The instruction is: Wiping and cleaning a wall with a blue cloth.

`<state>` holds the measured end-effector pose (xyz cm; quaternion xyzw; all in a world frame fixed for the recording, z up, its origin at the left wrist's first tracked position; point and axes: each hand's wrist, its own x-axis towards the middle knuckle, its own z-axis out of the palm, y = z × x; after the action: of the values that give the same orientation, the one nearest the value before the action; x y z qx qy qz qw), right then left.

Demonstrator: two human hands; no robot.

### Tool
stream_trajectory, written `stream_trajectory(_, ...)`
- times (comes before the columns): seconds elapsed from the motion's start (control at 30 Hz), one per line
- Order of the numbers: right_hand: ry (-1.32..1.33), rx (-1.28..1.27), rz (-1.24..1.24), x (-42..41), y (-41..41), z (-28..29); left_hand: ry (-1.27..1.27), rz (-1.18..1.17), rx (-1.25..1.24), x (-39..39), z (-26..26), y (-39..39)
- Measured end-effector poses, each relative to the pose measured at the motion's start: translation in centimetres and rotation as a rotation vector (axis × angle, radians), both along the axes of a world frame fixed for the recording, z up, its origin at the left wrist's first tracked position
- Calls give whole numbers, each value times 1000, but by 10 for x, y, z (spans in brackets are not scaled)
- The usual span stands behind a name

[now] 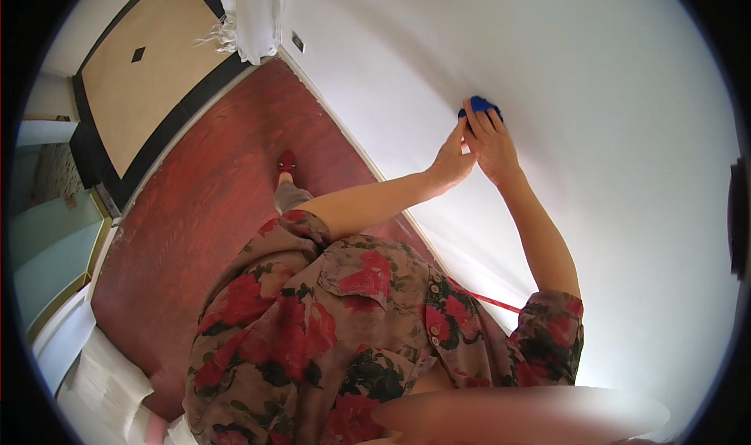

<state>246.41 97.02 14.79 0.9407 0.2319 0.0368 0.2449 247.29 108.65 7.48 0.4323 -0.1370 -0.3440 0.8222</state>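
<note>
A bunched blue cloth (484, 106) is held against the white wall (616, 152) under the spread fingers of my right hand (493, 146). My left hand (452, 166) is right beside it, bent at the wrist. Its fingertips reach the near-left edge of the cloth and my right fingers. Whether the left fingers pinch the cloth is hidden by the overlap. Both forearms stretch out from the short sleeves of my floral shirt (364, 275). Part of the cloth is covered by my right fingers.
My red shoe (287, 162) stands on the reddish-brown floor (193, 204). A skirting edge (358, 146) runs along the wall's foot, near a small wall box (298, 41). White sheeting (252, 17) hangs beside a beige tiled floor (158, 75). A glass panel (56, 245) stands left.
</note>
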Motion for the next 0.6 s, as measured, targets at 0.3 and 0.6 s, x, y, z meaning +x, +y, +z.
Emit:
stream_trajectory(0.3,-214,-59,111,116,80,51,-52,296,-117,101,44,63)
stream_trajectory(0.6,-406,-116,59,170,128,55,33,327,-174,153,81,124)
